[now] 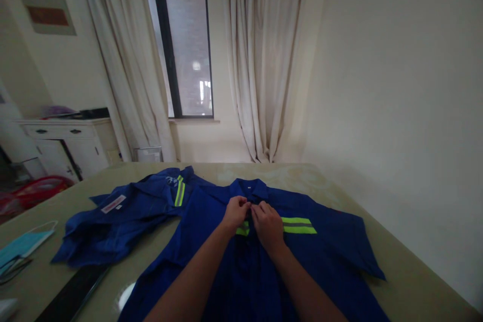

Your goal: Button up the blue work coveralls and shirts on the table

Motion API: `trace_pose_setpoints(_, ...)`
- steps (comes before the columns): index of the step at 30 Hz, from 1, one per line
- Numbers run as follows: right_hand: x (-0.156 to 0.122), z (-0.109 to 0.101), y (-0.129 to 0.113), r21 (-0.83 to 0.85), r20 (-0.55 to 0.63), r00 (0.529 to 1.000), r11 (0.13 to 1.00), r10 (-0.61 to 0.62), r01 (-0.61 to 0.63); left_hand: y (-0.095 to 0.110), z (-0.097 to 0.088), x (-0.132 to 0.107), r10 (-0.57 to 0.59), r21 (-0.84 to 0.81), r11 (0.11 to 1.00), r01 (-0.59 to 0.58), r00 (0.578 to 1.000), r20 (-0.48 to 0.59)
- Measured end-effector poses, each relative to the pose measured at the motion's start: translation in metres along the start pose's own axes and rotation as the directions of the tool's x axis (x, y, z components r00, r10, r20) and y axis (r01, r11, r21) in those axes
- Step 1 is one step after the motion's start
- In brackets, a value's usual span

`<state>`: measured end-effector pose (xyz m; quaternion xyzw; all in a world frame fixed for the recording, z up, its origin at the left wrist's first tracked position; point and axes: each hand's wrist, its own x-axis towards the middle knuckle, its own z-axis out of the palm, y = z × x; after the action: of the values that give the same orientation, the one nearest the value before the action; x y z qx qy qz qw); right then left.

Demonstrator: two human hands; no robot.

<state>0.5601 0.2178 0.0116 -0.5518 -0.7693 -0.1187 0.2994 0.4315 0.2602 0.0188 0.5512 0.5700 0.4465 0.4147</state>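
A blue work shirt (324, 241) with yellow-green and grey reflective strips lies spread on the table, its collar toward the far side. Just below the collar, my left hand (237, 212) pinches the shirt's front edge. My right hand (267, 224) is closed on the same front placket, its fingertips almost meeting those of the left. Whatever small part sits between the fingertips, perhaps a fold of cloth, is hidden. Left of this shirt lies a second blue garment (139, 211), crumpled, with a reflective strip and a pale label.
The table (294, 173) reaches to a wall on the right. At its left lie a light blue face mask (26, 244) and a flat black object (73, 292). Beyond stand a white cabinet (85, 143), a red basket (41, 188) and curtains (260, 60) beside a window.
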Motion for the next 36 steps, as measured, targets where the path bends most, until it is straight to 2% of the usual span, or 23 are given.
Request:
trace_pose_setpoints(8,0.0,0.005,0.001,-0.019,-0.017,1.0,1.0,-0.022,0.022,0.013,-0.005,-0.005,0.112,0.353,0.932,-0.085,0.992,-0.056)
trace_pose_setpoints(15,0.0,0.005,-0.002,0.015,0.017,0.997,0.997,-0.071,0.07,0.017,-0.006,-0.012,0.208,0.455,0.872,-0.179,0.978,-0.014)
trace_pose_setpoints(21,0.0,0.006,0.0,0.053,0.015,0.999,0.998,-0.035,0.034,0.018,-0.012,-0.012,0.253,0.424,0.873,-0.241,0.967,0.028)
trace_pose_setpoints(27,0.0,-0.001,-0.001,0.124,0.049,0.997,0.991,-0.052,0.046,0.006,-0.012,-0.004,0.155,0.315,0.941,-0.124,0.985,-0.075)
trace_pose_setpoints(30,0.0,-0.002,-0.001,0.146,0.072,0.997,0.989,-0.042,0.031,-0.004,-0.008,-0.008,0.11,0.239,0.968,-0.08,0.987,-0.115)
trace_pose_setpoints(36,0.0,-0.002,-0.001,0.145,0.094,0.991,0.986,-0.094,0.079,-0.016,-0.004,-0.027,0.192,0.16,0.974,-0.163,0.964,-0.186)
